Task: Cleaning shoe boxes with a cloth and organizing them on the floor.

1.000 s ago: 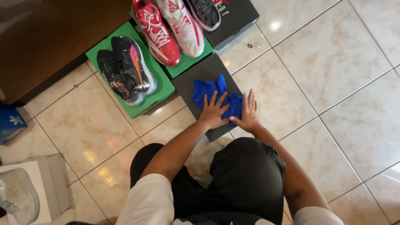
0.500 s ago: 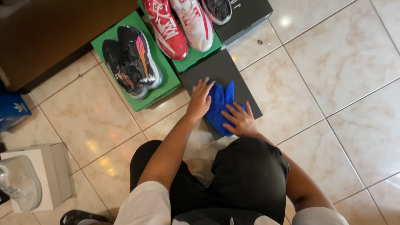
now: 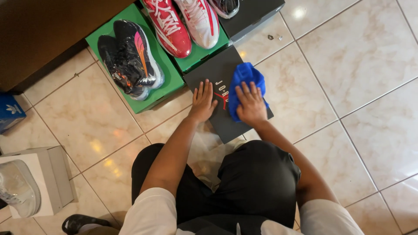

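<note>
A black shoe box (image 3: pixel 217 74) on a tiled floor (image 3: pixel 357 87) is pressed under two flat hands.

The left hand (image 3: pixel 203 102) is laid open, fingers spread, directly on the lid. The right hand (image 3: pixel 251 104) is spread flat over a blue cloth (image 3: pixel 244 75) at the lid's right side, nothing being gripped. Green boxes (image 3: pixel 161 87) topped with sneakers (image 3: pixel 130 56) are seen just beyond.

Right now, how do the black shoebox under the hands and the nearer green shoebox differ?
The black shoebox lies under both hands and carries a blue cloth; the green shoebox is untouched. The black one carries no shoes; the green one has a dark pair of sneakers on its lid. The left hand lies flat on the black lid, the right hand on the cloth. Both boxes are closed, on the tiled floor.
</note>
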